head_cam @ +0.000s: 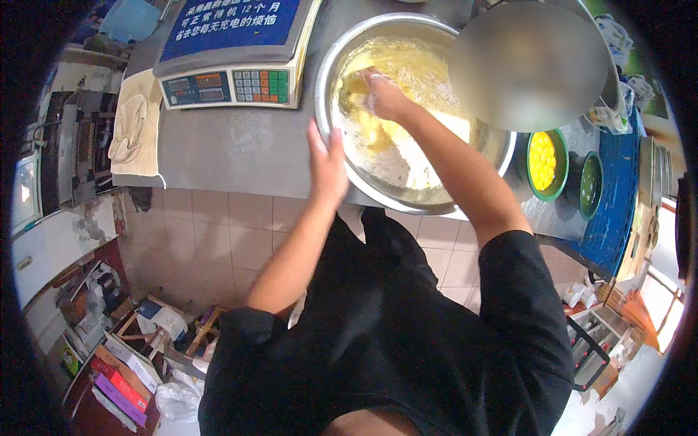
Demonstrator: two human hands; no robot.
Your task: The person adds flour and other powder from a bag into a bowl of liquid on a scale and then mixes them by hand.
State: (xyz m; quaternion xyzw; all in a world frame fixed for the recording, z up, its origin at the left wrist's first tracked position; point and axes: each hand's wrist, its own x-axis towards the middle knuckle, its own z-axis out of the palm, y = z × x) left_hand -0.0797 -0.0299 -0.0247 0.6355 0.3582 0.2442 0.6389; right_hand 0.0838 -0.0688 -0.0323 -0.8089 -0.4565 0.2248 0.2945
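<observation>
A large stainless steel bowl (493,158) stands at the front of the metal worktable. Inside it lies a wet yellow mixture (376,128), with pale flour (390,163) along the near side and more at the far right. My left hand (329,171) grips the bowl's near left rim, its thumb at the edge and fingers along the outer wall. Reaching in over the near right rim, my right hand (386,97) has its fingers in the mixture at the left; flour and batter cling to them, and the fingertips are partly hidden.
A digital scale (232,71) and a beige cloth (133,125) lie left of the bowl. To its right stand a green bowl of egg yolks (543,163) and a darker green bowl (590,185). A blurred patch hides the far right. Boxes (122,381) crowd the lower left.
</observation>
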